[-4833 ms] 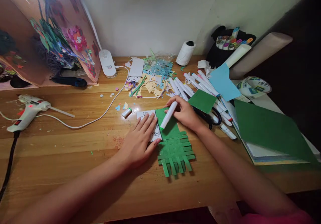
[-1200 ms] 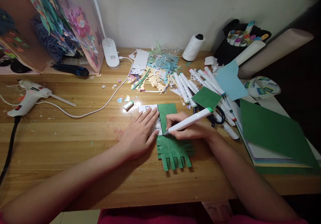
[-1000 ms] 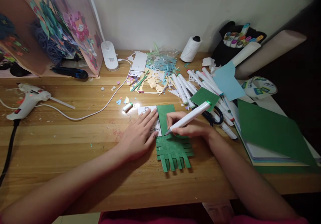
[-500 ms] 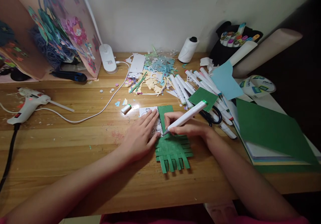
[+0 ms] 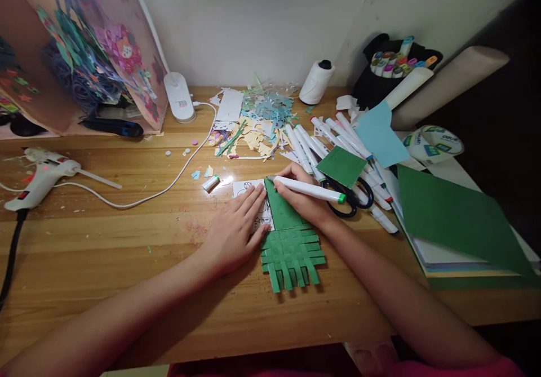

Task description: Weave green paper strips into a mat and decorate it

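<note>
My left hand (image 5: 234,230) lies flat, fingers spread, on a small white printed card (image 5: 246,191) and against the left edge of a green paper piece (image 5: 282,214). Below that piece is a woven mat of green paper strips (image 5: 291,256). My right hand (image 5: 305,196) is closed round a white marker with a green end (image 5: 313,190). The marker lies almost level, its tip at the top left corner of the green paper. A small white cap (image 5: 210,183) rests just left of the card.
Several white markers (image 5: 329,140), black scissors (image 5: 353,196), green and blue sheets (image 5: 456,216), a tape roll (image 5: 431,143) and a marker bag (image 5: 395,67) crowd the right. Paper scraps (image 5: 253,126) lie behind. A glue gun (image 5: 40,177), its cable and a lamp base (image 5: 178,96) are left.
My right hand has moved the marker from the lower edge of the green piece up to its top left corner, tilting it nearly level. The left hand has stayed put.
</note>
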Available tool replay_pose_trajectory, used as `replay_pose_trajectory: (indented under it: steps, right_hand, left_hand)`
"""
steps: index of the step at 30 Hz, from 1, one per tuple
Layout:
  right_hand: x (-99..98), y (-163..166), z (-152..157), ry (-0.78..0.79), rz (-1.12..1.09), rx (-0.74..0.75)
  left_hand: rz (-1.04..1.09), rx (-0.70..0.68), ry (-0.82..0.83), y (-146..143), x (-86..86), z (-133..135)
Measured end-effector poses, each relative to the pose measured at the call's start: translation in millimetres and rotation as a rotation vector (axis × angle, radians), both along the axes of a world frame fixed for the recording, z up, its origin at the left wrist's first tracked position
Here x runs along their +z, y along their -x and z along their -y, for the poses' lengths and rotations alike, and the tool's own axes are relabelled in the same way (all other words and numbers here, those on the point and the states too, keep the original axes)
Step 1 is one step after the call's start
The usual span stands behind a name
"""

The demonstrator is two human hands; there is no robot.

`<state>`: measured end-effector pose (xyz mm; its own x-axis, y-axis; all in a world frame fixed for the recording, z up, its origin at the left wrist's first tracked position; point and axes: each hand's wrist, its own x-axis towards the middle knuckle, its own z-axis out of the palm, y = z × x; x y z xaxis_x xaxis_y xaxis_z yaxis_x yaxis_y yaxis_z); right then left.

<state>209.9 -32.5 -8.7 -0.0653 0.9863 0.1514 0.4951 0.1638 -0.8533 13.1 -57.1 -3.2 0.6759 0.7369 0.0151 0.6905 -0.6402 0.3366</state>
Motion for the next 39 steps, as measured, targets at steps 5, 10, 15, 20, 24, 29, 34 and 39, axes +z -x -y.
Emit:
replay_pose_trajectory:
  steps: [5,10,15,20,24,29,34,39]
  right_hand:
    - [1.8,0.6,-0.3,0.022,0.040,0.019]
    - [2.5,0.1,-0.2,0.038,0.075,0.027]
    - [7.6,-3.4,0.8,0.050,0.100,0.083]
    - [12.4,-15.4,2.0,0.128,0.090,0.292]
    - [16.0,-23.1,3.2,0.218,0.042,0.487]
    - [20.6,-23.8,5.7,0.287,0.075,0.599]
    - [20.7,-20.4,7.5,0.335,0.097,0.673]
    - [17.9,-21.1,6.5,0.377,0.048,0.680]
  left_hand:
    - [-0.003,0.004,0.006,0.1,0.3,0.4]
    - [0.022,0.004,0.009,-0.3,-0.1,0.1]
    - [0.030,0.009,0.004,-0.3,-0.5,-0.1]
    - [0.012,0.012,0.001,-0.8,-0.7,0.1]
    - [0.014,0.015,0.001,-0.8,-0.7,0.8]
    - [0.024,0.011,0.010,-1.0,-0.4,0.9]
    - [0.007,0.016,0.010,-2.0,-0.4,0.4]
    - [0.007,0.014,0.004,-1.2,-0.8,0.7]
